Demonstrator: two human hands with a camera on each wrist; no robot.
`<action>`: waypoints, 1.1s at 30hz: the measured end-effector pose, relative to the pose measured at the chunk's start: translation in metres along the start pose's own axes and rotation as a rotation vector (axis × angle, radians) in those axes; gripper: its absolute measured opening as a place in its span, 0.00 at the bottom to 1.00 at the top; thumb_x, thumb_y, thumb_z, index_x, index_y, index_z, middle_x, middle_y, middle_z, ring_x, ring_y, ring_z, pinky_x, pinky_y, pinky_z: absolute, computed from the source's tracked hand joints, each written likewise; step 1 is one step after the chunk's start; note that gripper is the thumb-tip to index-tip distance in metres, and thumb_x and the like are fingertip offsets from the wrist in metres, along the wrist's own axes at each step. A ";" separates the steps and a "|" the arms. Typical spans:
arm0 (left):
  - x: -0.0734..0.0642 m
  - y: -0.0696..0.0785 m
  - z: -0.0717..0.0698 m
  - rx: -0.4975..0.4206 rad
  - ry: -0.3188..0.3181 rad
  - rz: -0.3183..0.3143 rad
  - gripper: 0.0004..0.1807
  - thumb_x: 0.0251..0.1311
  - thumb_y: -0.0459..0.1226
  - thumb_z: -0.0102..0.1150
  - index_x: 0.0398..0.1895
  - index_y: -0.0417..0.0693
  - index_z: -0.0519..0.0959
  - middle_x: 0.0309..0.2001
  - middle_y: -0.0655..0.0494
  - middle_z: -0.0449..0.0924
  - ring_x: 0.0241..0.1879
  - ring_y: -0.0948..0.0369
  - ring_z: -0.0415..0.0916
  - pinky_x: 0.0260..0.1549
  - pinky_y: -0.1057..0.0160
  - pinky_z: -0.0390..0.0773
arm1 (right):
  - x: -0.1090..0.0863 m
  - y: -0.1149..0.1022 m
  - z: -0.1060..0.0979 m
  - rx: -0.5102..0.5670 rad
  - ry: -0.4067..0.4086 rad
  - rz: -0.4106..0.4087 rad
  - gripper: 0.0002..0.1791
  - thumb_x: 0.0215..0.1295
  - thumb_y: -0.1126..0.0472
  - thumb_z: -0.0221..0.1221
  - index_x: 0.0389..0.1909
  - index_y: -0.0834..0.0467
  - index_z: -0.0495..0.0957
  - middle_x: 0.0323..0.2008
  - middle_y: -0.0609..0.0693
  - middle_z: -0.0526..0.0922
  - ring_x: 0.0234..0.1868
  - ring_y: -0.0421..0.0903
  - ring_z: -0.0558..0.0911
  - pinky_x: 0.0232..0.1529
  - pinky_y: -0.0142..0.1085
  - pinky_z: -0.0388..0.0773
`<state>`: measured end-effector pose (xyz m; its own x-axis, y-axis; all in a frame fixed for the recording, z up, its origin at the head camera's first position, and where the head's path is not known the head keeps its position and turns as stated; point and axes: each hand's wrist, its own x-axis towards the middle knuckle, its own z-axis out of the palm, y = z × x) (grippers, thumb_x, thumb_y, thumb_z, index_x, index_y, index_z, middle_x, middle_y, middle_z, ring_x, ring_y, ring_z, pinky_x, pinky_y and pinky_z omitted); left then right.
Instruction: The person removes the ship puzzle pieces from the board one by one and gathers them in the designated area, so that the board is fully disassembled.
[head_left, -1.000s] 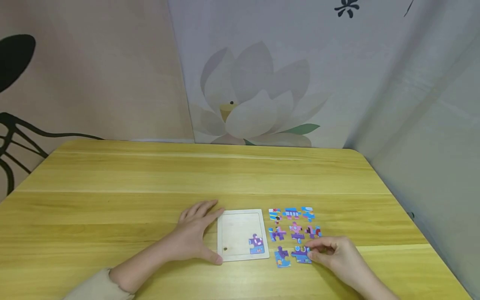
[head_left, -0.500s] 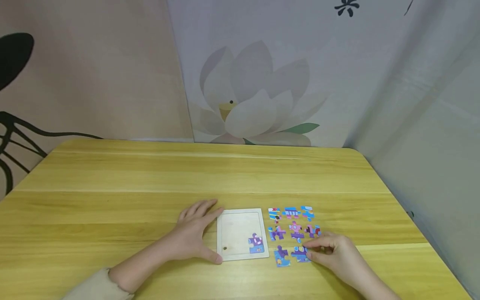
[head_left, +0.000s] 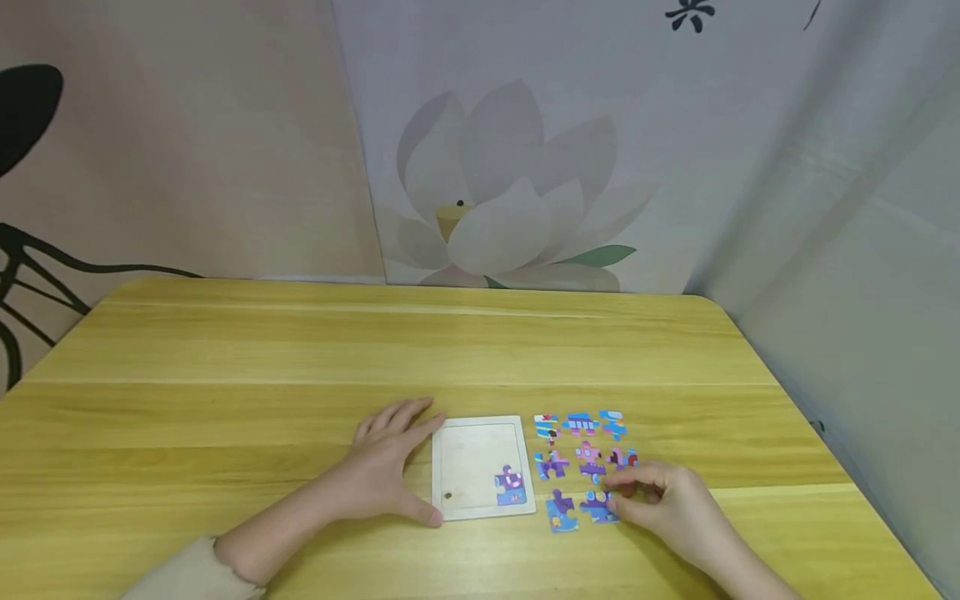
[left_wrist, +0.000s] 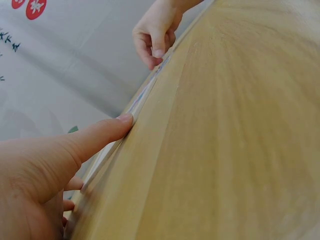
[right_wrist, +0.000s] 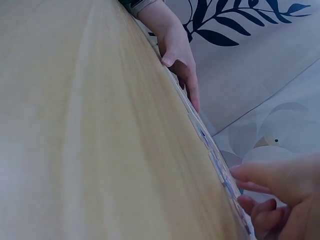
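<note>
The left hand (head_left: 378, 479) rests at the left side of a square wooden puzzle tray (head_left: 483, 514), fingers spread. Its thumb touches the near left corner and its index finger the far left corner; the left wrist view shows the thumb (left_wrist: 107, 132) on the tray's rim. In the tray's near right corner lies one purple and blue puzzle piece (head_left: 511, 487). To the right, the right hand (head_left: 671, 504) has thumb and index finger at the right edge of a flat purple and blue jigsaw piece (head_left: 597, 508), pinching it. Its other fingers curl beneath the palm.
Several more jigsaw pieces lie in rows right of the tray, among them a corner piece (head_left: 562, 513) nearest the person and a striped piece (head_left: 581, 423) in the far row. The wooden table (head_left: 300, 350) ends at a printed curtain (head_left: 502, 167) behind.
The right hand's fingertips have shifted slightly left over the jigsaw piece. The left hand keeps its place at the tray, and the pieces lie as before.
</note>
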<state>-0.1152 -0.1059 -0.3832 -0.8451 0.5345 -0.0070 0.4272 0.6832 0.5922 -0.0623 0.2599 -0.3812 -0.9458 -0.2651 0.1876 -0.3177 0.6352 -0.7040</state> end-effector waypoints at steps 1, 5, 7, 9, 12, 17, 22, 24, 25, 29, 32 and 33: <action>0.000 0.000 0.000 0.003 0.000 -0.001 0.66 0.26 0.65 0.73 0.72 0.44 0.59 0.74 0.41 0.46 0.70 0.39 0.38 0.62 0.32 0.36 | 0.001 -0.001 0.000 0.001 0.003 0.000 0.10 0.50 0.65 0.71 0.34 0.52 0.86 0.28 0.37 0.80 0.20 0.33 0.66 0.17 0.28 0.67; 0.000 0.000 0.000 0.007 -0.002 -0.006 0.66 0.25 0.65 0.73 0.72 0.44 0.60 0.74 0.42 0.45 0.71 0.39 0.38 0.62 0.32 0.36 | 0.004 -0.007 0.001 0.022 0.004 0.027 0.10 0.50 0.63 0.71 0.35 0.52 0.86 0.28 0.39 0.81 0.19 0.33 0.65 0.16 0.28 0.66; 0.000 0.000 0.000 0.006 -0.002 -0.007 0.66 0.26 0.65 0.74 0.72 0.45 0.60 0.74 0.42 0.45 0.71 0.39 0.38 0.62 0.32 0.36 | 0.006 -0.009 0.003 0.033 -0.006 0.039 0.11 0.50 0.61 0.72 0.36 0.53 0.86 0.29 0.40 0.81 0.19 0.33 0.64 0.16 0.28 0.66; 0.000 0.000 -0.001 0.003 -0.002 -0.009 0.66 0.26 0.65 0.74 0.72 0.45 0.60 0.74 0.42 0.45 0.71 0.39 0.38 0.62 0.32 0.36 | 0.008 -0.012 0.005 0.048 -0.020 0.037 0.12 0.50 0.59 0.72 0.38 0.54 0.86 0.30 0.41 0.81 0.19 0.33 0.64 0.16 0.28 0.66; 0.000 0.000 -0.001 0.000 -0.003 -0.011 0.66 0.26 0.65 0.74 0.72 0.45 0.60 0.74 0.42 0.45 0.71 0.39 0.37 0.61 0.32 0.36 | 0.010 -0.014 0.009 0.057 -0.032 0.002 0.15 0.49 0.57 0.72 0.40 0.54 0.86 0.31 0.42 0.80 0.20 0.34 0.66 0.17 0.29 0.67; 0.000 0.000 0.000 0.004 -0.003 -0.009 0.66 0.26 0.64 0.74 0.72 0.45 0.60 0.74 0.42 0.45 0.71 0.39 0.38 0.61 0.31 0.36 | 0.015 -0.019 0.016 0.058 -0.045 -0.048 0.17 0.49 0.56 0.71 0.41 0.54 0.86 0.33 0.41 0.80 0.22 0.35 0.67 0.19 0.29 0.69; 0.000 0.002 -0.001 0.003 -0.006 -0.011 0.66 0.26 0.64 0.74 0.72 0.45 0.60 0.74 0.42 0.46 0.70 0.39 0.38 0.61 0.31 0.37 | 0.025 -0.028 0.023 0.018 -0.058 -0.096 0.17 0.48 0.55 0.72 0.41 0.51 0.86 0.35 0.40 0.80 0.21 0.34 0.66 0.18 0.28 0.68; 0.000 0.002 -0.001 0.000 -0.009 -0.011 0.66 0.26 0.64 0.74 0.72 0.45 0.59 0.74 0.42 0.46 0.70 0.39 0.38 0.61 0.31 0.36 | 0.029 -0.033 0.026 0.009 -0.067 -0.112 0.17 0.47 0.56 0.72 0.41 0.51 0.86 0.36 0.39 0.81 0.22 0.34 0.66 0.20 0.28 0.67; 0.000 0.002 0.000 0.000 -0.009 -0.010 0.66 0.26 0.64 0.74 0.72 0.45 0.60 0.74 0.42 0.46 0.70 0.39 0.38 0.61 0.31 0.36 | 0.031 -0.035 0.027 0.009 -0.077 -0.119 0.17 0.48 0.56 0.72 0.42 0.51 0.85 0.36 0.40 0.81 0.22 0.35 0.66 0.20 0.28 0.68; 0.000 0.002 0.000 -0.008 -0.014 -0.011 0.65 0.27 0.64 0.74 0.72 0.45 0.59 0.74 0.42 0.45 0.71 0.39 0.38 0.61 0.31 0.36 | 0.038 -0.041 0.032 -0.003 -0.112 -0.147 0.18 0.48 0.56 0.72 0.43 0.52 0.85 0.35 0.39 0.80 0.23 0.34 0.67 0.22 0.29 0.68; 0.000 0.002 0.000 -0.005 -0.010 -0.012 0.65 0.26 0.63 0.75 0.72 0.45 0.60 0.74 0.42 0.45 0.71 0.39 0.38 0.62 0.31 0.36 | 0.042 -0.045 0.036 -0.042 -0.143 -0.146 0.19 0.48 0.55 0.72 0.44 0.50 0.85 0.33 0.37 0.79 0.23 0.33 0.67 0.30 0.32 0.73; 0.000 0.002 0.000 -0.002 -0.008 -0.011 0.65 0.26 0.62 0.75 0.72 0.45 0.60 0.74 0.42 0.45 0.71 0.39 0.38 0.62 0.31 0.36 | 0.044 -0.047 0.037 -0.056 -0.154 -0.143 0.20 0.48 0.55 0.72 0.45 0.50 0.85 0.33 0.37 0.78 0.22 0.33 0.67 0.30 0.33 0.73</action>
<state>-0.1145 -0.1053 -0.3819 -0.8471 0.5310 -0.0205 0.4172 0.6884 0.5933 -0.0867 0.1921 -0.3652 -0.8708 -0.4602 0.1731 -0.4551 0.6212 -0.6380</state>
